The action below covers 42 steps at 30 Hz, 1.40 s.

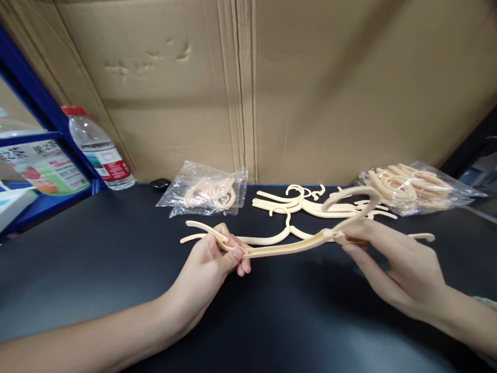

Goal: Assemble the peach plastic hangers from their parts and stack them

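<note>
Two hands (303, 259) on a cream hanger (287, 247); red-labelled water bottle (99, 150), writing unreadable.

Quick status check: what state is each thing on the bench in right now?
left hand: pinching the hanger's arm
right hand: gripping the hanger near its hook
hanger: held above the table
loose hangers: piled flat, unbagged
left bag: few parts inside
right bag: full
water bottle: upright, capped
</note>
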Motion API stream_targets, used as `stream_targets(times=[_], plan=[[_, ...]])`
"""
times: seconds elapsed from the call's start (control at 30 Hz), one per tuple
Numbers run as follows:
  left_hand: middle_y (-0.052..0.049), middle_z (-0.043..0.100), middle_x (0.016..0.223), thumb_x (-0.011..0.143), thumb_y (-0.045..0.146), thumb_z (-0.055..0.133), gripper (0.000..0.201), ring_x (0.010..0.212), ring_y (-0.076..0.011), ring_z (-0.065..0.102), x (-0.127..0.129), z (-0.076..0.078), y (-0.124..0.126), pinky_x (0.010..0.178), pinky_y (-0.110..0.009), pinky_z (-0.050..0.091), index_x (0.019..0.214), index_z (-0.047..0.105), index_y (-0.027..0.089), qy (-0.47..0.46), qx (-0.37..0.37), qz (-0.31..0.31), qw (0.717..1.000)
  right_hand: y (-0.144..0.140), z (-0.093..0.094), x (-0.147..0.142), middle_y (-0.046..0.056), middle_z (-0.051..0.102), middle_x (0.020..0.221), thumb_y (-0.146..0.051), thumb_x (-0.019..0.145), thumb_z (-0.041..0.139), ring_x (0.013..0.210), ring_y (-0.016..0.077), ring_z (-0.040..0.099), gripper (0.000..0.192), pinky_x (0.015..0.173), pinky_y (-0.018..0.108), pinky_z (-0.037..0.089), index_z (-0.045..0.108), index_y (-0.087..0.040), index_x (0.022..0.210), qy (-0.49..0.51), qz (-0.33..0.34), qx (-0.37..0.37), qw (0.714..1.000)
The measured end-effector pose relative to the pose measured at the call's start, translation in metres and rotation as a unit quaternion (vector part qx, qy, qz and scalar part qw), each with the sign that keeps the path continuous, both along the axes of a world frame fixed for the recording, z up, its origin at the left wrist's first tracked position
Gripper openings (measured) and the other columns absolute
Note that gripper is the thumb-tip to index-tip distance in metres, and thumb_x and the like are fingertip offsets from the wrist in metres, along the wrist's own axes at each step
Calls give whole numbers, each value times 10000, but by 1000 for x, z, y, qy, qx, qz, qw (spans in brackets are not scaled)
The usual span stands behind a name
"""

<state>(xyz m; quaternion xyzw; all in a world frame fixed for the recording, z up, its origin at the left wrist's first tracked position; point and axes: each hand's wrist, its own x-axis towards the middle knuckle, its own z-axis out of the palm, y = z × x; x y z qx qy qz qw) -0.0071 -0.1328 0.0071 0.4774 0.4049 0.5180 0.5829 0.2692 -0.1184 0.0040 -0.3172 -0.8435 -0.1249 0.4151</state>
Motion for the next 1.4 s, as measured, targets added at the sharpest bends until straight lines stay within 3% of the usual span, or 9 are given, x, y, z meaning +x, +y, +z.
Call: stream_targets(times=[0.33, 0.43, 0.53, 0.6, 0.73, 0.8, 0.87, 1.1, 1.4], plan=[[-40, 698, 910, 790, 254, 740, 181, 681, -130, 645, 2, 4, -6, 625, -231, 517, 741, 588, 168, 55, -5, -5, 998, 10, 0, -1, 36, 697, 937, -198, 904, 555, 694, 154, 645, 177, 590, 259, 513, 613, -227, 1069, 94, -75, -84, 989], [-80, 703, 925, 837, 284, 670, 107, 753, -200, 667, 5, 7, -18, 676, -299, 538, 797, 682, 186, 153, 32, -115, 981, 13, 3, 0, 43, 662, 917, -206, 908, 556, 736, 166, 618, 168, 641, 283, 501, 611, -219, 1065, 102, -81, -77, 989], [-109, 742, 1016, 842, 181, 653, 143, 968, -289, 671, 8, 8, -29, 875, -365, 502, 916, 758, 245, 203, 143, -286, 926, 13, 2, -2, 38, 619, 884, -189, 911, 545, 724, 159, 588, 189, 656, 291, 493, 609, -214, 1088, 74, -58, -84, 992], [-87, 750, 1061, 892, 155, 579, 246, 1056, -293, 657, 8, 7, -34, 972, -378, 456, 995, 756, 292, 237, 215, -329, 888, 11, -3, -4, 36, 609, 874, -174, 915, 532, 732, 156, 588, 232, 664, 287, 498, 591, -206, 1137, 43, -37, -121, 991], [-84, 684, 1231, 938, 203, 534, 274, 1197, -279, 578, 4, 8, -38, 1056, -425, 414, 1178, 660, 235, 434, 426, -246, 755, 7, -13, -8, 55, 623, 935, -173, 918, 520, 873, 189, 595, 202, 755, 321, 518, 596, -215, 1101, -61, 5, -204, 977], [-103, 636, 1302, 936, 296, 552, 304, 1222, -284, 553, 2, 11, -38, 1062, -433, 422, 1210, 624, 186, 532, 455, -199, 686, 7, -15, -7, 69, 623, 991, -191, 911, 533, 941, 219, 580, 179, 806, 369, 515, 607, -222, 1071, -104, 1, -216, 971], [-109, 620, 1320, 925, 353, 552, 341, 1213, -295, 560, 1, 12, -37, 1051, -460, 438, 1207, 619, 175, 577, 452, -178, 656, 9, -15, -4, 83, 614, 1035, -209, 900, 549, 988, 242, 566, 199, 838, 404, 508, 606, -221, 1090, -120, -15, -213, 970], [-109, 497, 1446, 913, 325, 528, 423, 1344, -344, 421, -4, -1, -17, 1081, -602, 359, 1315, 528, 193, 638, 428, -146, 623, 20, -12, 7, 114, 603, 1098, -215, 889, 549, 1050, 264, 551, 271, 902, 445, 484, 598, -171, 1152, -142, -67, -223, 962], [-57, 441, 1496, 931, 386, 501, 525, 1413, -306, 320, -3, -12, -10, 1137, -566, 306, 1423, 422, 220, 645, 406, -67, 643, 33, -2, 19, 88, 630, 932, -224, 886, 551, 918, 247, 577, 109, 828, 422, 481, 645, -188, 929, -140, -97, -261, 950]])
